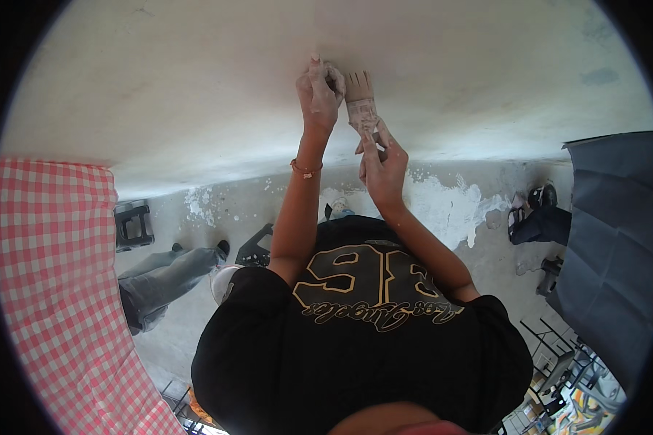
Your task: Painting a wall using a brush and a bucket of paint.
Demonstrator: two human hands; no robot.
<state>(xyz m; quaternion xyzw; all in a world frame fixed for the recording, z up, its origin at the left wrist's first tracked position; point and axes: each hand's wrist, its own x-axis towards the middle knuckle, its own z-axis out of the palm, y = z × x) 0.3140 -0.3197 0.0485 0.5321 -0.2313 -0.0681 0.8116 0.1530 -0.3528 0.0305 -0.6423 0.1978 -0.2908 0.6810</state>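
Observation:
Before me rises a pale plastered wall [468, 70]. My right hand [386, 168] grips a flat paintbrush [362, 100] by its lower part, with the bristles pointing up near the wall. White residue coats the brush's ferrule, and its bristles are split into clumps. Just left of the brush, my left hand [320, 89] is raised against or close to the wall, its fingers curled and the thumb upward. White paste or dust covers those fingers; whether they hold something small is unclear.
White splatters [446, 206] mark the floor at the wall's foot. A red checked cloth [60, 244] hangs left, a grey sheet [615, 228] right. Another person's legs [168, 272] show at left, another's dark-trousered leg [544, 225] at right. A black plastic stool [135, 225] stands left.

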